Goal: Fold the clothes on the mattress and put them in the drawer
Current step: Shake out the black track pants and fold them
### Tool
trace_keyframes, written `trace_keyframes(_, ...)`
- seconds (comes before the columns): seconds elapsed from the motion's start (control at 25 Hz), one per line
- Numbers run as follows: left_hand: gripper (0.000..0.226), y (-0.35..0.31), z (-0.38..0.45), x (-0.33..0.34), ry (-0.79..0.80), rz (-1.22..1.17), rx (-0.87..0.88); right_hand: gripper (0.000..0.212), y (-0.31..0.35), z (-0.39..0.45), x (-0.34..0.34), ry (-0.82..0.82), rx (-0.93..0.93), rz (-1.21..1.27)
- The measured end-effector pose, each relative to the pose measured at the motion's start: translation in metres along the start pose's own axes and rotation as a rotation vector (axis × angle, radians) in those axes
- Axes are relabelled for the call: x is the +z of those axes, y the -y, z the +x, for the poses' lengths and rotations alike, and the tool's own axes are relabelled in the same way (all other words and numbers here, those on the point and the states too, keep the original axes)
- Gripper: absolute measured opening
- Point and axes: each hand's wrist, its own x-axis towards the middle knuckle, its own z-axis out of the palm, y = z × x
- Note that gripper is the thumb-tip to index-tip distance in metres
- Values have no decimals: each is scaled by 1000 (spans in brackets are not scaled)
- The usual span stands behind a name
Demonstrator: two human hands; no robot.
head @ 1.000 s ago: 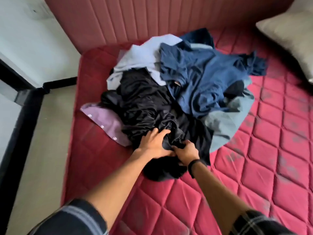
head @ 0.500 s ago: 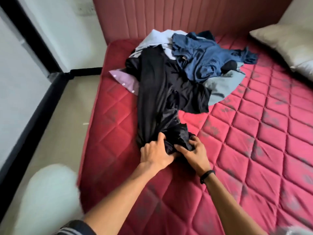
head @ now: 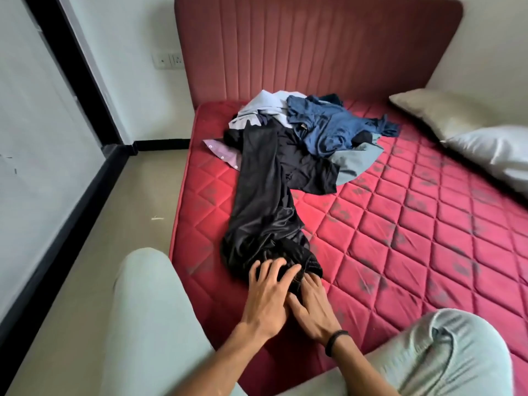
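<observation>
A red quilted mattress (head: 400, 230) with a diamond stitch and dark smudges carries everything; a padded red headboard (head: 314, 47) stands at its far end. A long black garment (head: 263, 207) lies stretched along the left side, its near end bunched close to the front edge; its far end runs into a heap of clothes (head: 314, 132) by the headboard: dark blue, pale blue, grey-blue and lilac pieces, possibly more beneath; two pillows (head: 468, 138) lie at the right edge, one beige, one white, touching each other.
</observation>
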Motion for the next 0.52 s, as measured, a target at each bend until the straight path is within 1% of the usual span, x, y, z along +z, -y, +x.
trace_keyframes(0.04,94,4,0,-1,0,-50,-7,28,0,-1,0,-7,16,5)
trace_keyframes(0.08,98,9,0,1,6,-96,-18,31,2,-1,-1,-2,30,9)
trace_keyframes(0.2,110,18,0,2,21,-191,-34,64,1,0,1,-4,101,20)
trace_keyframes(0.28,109,17,1,0,48,-159,-10,71,-3,1,9,-70,131,-5)
trace_keyframes(0.32,103,16,2,1,67,-134,1,70,-5,2,12,-96,143,-18)
trace_keyframes(0.36,91,18,4,1,76,-138,-3,68,-7,5,16,-121,154,-26)
trace_keyframes(0.4,74,20,9,1,51,-178,-19,67,-7,8,17,-143,163,-35)
trace_keyframes(0.44,56,23,15,-2,-10,-250,-51,66,-6,10,18,-160,165,-50)
trace_keyframes(0.48,41,26,24,-7,-105,-329,-85,66,-4,13,16,-168,167,-75)
trace_keyframes(0.52,32,30,32,-14,-218,-395,-124,65,-3,16,13,-168,171,-101)
